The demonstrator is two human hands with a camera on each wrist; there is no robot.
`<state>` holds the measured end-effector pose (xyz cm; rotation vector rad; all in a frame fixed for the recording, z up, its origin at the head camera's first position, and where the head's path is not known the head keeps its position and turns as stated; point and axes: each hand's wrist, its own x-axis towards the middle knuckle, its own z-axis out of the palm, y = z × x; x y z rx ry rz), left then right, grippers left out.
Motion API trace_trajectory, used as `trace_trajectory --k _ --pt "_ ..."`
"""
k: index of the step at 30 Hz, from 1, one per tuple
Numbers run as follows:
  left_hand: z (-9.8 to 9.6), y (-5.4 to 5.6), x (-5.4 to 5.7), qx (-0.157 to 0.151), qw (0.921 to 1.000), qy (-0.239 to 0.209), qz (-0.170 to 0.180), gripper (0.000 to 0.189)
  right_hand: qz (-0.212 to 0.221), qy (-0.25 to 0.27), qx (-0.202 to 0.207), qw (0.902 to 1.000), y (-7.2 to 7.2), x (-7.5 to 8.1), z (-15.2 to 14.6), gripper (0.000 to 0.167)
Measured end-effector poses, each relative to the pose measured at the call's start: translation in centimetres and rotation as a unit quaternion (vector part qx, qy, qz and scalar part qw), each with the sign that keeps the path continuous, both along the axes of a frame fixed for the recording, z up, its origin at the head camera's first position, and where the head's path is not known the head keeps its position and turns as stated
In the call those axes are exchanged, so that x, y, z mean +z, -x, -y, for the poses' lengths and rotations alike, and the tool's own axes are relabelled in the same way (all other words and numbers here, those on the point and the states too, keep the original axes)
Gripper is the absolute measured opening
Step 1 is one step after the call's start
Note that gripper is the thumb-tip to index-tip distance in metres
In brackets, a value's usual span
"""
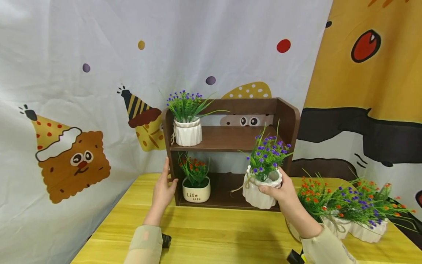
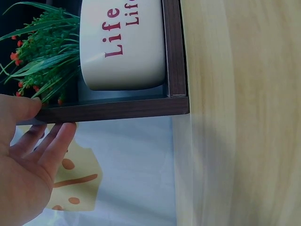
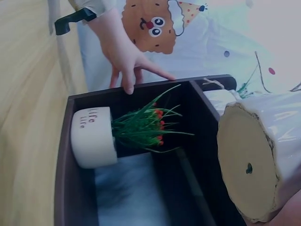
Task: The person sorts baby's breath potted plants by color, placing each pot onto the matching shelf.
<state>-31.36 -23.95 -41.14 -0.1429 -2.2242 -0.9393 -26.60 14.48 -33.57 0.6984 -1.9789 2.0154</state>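
Note:
My right hand (image 1: 286,191) grips a white fluted flowerpot (image 1: 258,196) with purple flowers and a twine bow, held in front of the right part of a brown two-tier shelf (image 1: 227,137). In the right wrist view, the pot's flat base (image 3: 247,162) shows a small drain hole. My left hand (image 1: 163,191) holds the shelf's left side panel (image 2: 117,109), thumb on the inner face and fingers on the outer. A cream "Life" pot (image 1: 196,192) with red flowers stands at the lower tier's left. Above it, a white purple-flowered pot (image 1: 188,132) occupies the upper tier's left.
At the right of the wooden table (image 1: 211,234), several potted plants with orange and purple flowers stand close together, including a white pot (image 1: 369,231). My right forearm partly covers this group. A cartoon-printed curtain (image 1: 115,44) hangs behind the shelf.

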Motion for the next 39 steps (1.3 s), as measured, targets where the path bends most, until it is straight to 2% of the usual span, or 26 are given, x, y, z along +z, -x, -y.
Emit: trace_trajectory --k 7,11,17,22,28,35,39 --pt "0.2 0.0 0.2 0.005 1.0000 0.001 -0.001 0.095 -0.020 0.038 0.010 0.9990 0.2 2.0 0.5 0.054" --pt "0.3 0.0 0.2 0.010 0.9999 0.005 -0.005 0.095 -0.011 0.051 0.010 0.9986 0.5 3.3 0.8 0.055" --pt "0.4 -0.1 0.1 0.009 0.9999 0.008 -0.009 0.095 0.010 0.047 0.011 0.9988 1.2 4.9 1.1 0.052" --pt "0.3 -0.3 -0.1 0.008 1.0000 0.003 -0.003 0.095 0.010 0.033 0.020 0.9992 1.8 6.2 1.3 0.050" --pt "0.2 -0.3 -0.2 0.006 1.0000 0.002 -0.005 0.095 0.015 0.014 0.016 0.9997 2.5 8.0 1.9 0.056" --pt "0.2 0.0 -0.2 0.003 0.9999 0.002 -0.010 0.095 0.009 0.017 0.002 0.9998 3.5 10.0 3.1 0.061" --pt "0.2 0.1 -0.1 0.003 1.0000 0.007 -0.006 0.096 0.021 0.018 0.000 0.9996 4.0 10.9 3.8 0.063"
